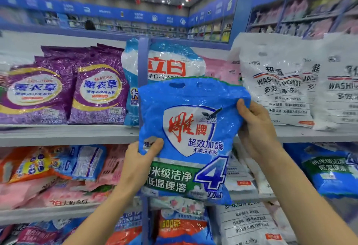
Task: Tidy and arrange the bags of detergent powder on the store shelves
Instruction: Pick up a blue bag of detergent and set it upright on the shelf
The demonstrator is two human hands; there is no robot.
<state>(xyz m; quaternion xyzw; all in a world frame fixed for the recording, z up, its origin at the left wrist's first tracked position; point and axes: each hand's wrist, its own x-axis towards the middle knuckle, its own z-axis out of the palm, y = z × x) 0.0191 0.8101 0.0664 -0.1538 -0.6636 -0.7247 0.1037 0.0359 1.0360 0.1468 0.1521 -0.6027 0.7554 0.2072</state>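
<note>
A large blue detergent bag with a white shield, red characters and a big "4" hangs upright in the air in front of the shelves. My left hand grips its lower left edge, thumb on the front. My right hand grips its upper right edge. Behind it on the upper shelf stands a blue and white bag with red characters, partly hidden.
Purple bags stand at the upper left, white washing-powder bags at the upper right. On the lower shelf lie jumbled orange, blue and pink bags and another blue bag. A blue upright post divides the shelves.
</note>
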